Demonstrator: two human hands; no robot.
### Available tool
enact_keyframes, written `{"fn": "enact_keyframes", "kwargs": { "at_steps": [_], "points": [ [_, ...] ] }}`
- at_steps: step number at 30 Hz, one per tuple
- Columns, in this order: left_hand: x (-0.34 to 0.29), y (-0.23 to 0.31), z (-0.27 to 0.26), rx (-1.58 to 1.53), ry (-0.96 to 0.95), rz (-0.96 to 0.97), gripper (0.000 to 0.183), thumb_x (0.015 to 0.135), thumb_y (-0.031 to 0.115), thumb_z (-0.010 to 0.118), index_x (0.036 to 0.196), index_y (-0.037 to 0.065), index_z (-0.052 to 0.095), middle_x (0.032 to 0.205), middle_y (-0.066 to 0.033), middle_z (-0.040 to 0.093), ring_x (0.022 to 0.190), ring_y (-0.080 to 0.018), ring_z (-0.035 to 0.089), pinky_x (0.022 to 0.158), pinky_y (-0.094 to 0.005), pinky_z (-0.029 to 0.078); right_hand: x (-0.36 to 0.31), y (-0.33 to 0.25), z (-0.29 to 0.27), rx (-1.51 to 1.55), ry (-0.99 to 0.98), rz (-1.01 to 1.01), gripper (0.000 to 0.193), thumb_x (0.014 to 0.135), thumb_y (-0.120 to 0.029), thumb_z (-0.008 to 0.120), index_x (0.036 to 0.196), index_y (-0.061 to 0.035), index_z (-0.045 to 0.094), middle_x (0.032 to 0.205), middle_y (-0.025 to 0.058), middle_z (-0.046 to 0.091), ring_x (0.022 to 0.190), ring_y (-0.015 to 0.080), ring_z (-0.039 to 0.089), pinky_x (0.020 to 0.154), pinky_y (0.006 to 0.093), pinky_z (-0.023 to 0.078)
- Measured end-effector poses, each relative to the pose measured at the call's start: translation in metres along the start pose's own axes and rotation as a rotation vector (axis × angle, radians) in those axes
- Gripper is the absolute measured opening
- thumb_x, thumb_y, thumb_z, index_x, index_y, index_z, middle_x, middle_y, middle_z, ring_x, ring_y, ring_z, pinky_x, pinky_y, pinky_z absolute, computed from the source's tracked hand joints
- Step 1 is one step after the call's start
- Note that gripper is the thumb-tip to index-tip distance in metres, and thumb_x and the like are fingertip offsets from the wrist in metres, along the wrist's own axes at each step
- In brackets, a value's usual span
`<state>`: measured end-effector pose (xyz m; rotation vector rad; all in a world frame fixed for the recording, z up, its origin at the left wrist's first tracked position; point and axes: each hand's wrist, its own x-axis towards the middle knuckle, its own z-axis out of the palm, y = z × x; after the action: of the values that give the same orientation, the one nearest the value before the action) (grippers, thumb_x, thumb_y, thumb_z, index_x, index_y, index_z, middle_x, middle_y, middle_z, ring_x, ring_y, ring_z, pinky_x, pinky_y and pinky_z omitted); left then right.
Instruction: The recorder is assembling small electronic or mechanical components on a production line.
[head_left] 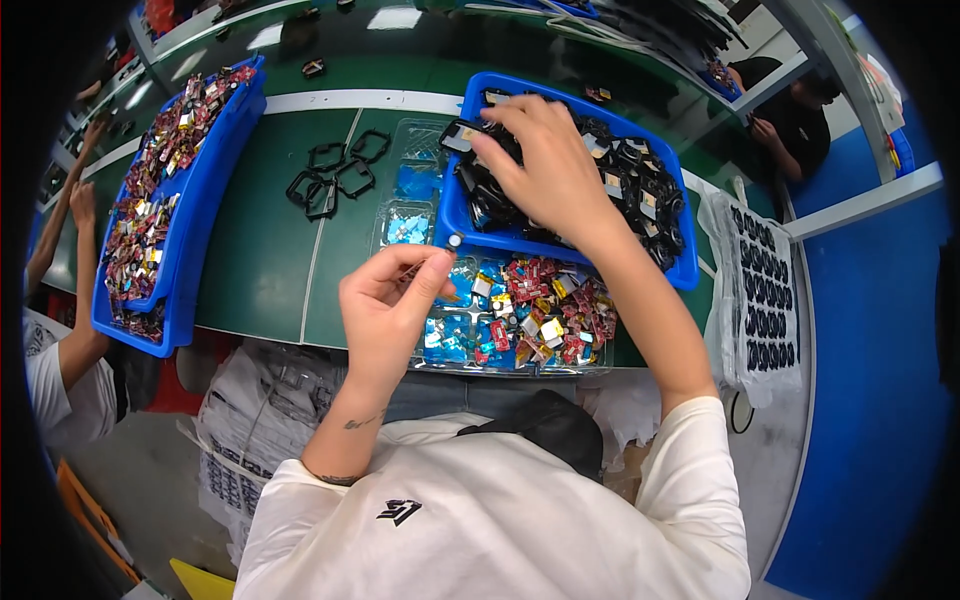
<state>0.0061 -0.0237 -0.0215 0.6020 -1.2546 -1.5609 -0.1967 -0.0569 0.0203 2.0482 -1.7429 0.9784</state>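
My left hand is closed in a pinch above the clear plastic tray. A small part with a round black-and-silver end pokes out from its fingertips; the rest is hidden. Slightly blurred, my right hand reaches over a blue bin heaped with black plastic cases. Between its thumb and forefinger is one black case with a pale piece inside, over the bin's left rim. Red circuit boards with silver and yellow pieces lie piled in the tray nearest me, beside blue film scraps.
Several black frames lie on the green table to the left. Beyond them stands another blue bin full of red boards. A sheet of black parts lies at the right. Co-workers' arms show at far left.
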Motion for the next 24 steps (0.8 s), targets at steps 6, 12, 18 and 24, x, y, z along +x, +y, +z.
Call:
{"fn": "enact_keyframes", "kwargs": {
  "at_steps": [6,12,18,24],
  "points": [
    [-0.002,0.009,0.003,0.003,-0.056,-0.044,0.007,0.085,0.005,0.065,0.086,-0.002,0.065,0.077,-0.003,0.062,0.066,-0.0072,0.056,0.057,-0.0197,0.046,0.016,0.032,0.027,-0.099,-0.152,0.055,0.035,0.075,-0.037,0.07,0.093,-0.0067,0.069,0.118,0.009,0.06,0.11,0.0281,0.051,0.086,0.0423,0.043],
    [0.003,0.011,-0.007,0.119,-0.015,0.025,0.004,0.081,0.001,0.067,0.082,-0.003,0.065,0.093,-0.0081,0.063,0.064,-0.0042,0.054,0.055,-0.0178,0.043,0.004,0.003,-0.003,0.563,-0.154,0.309,0.015,0.077,-0.006,0.067,0.09,-0.0027,0.061,0.093,0.0088,0.069,0.076,0.0152,0.064,0.068,0.0269,0.052],
    [0.016,0.022,0.009,0.24,-0.106,0.02,0.004,0.078,-0.002,0.067,0.08,-0.004,0.068,0.114,-0.0136,0.061,0.067,-0.0024,0.054,0.058,-0.017,0.043,-0.047,-0.041,-0.044,1.027,-0.21,0.625,0.027,0.085,0.0,0.058,0.112,0.0026,0.059,0.088,0.0056,0.066,0.073,0.0068,0.061,0.064,0.0206,0.051],
    [0.013,0.014,0.025,0.376,-0.14,0.046,0.005,0.078,0.001,0.067,0.081,-0.003,0.069,0.114,-0.0139,0.061,0.073,-0.0039,0.058,0.062,-0.0174,0.046,-0.08,-0.058,-0.056,1.08,-0.113,0.732,0.027,0.084,0.002,0.061,0.111,0.0029,0.06,0.088,0.0067,0.064,0.075,0.0051,0.06,0.062,0.0172,0.05]
  ]
}}
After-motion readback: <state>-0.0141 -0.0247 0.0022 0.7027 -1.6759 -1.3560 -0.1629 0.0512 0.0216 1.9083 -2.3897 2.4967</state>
